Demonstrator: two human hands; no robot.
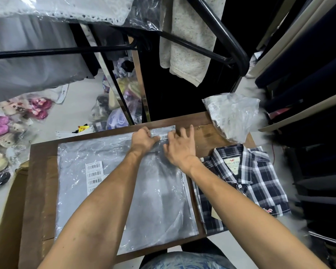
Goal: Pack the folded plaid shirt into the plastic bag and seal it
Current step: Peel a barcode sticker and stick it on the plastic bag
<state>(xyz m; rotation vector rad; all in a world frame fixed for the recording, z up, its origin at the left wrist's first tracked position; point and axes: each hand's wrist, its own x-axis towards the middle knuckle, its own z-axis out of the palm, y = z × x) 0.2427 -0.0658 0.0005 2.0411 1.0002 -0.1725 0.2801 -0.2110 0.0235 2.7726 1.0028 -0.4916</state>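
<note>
The folded navy-and-white plaid shirt (246, 183) lies collar-up on the right side of the wooden table (39, 191), outside any bag. Beside it, on its left, a large clear plastic bag (109, 191) with a grey garment inside lies flat, with barcode stickers on it. Both hands are at this bag's far edge, on its folded flap. My left hand (144, 141) has curled fingers and pinches the flap next to a small barcode label (164, 136). My right hand (179, 147) rests on the flap just right of the label, fingers spread and mostly straight.
A crumpled pile of clear plastic bags (233, 115) sits at the table's far right corner. A cardboard box (6, 220) stands left of the table. Bagged shoes (0, 125) litter the floor at left. Black rack bars (221, 35) and hanging clothes loom overhead.
</note>
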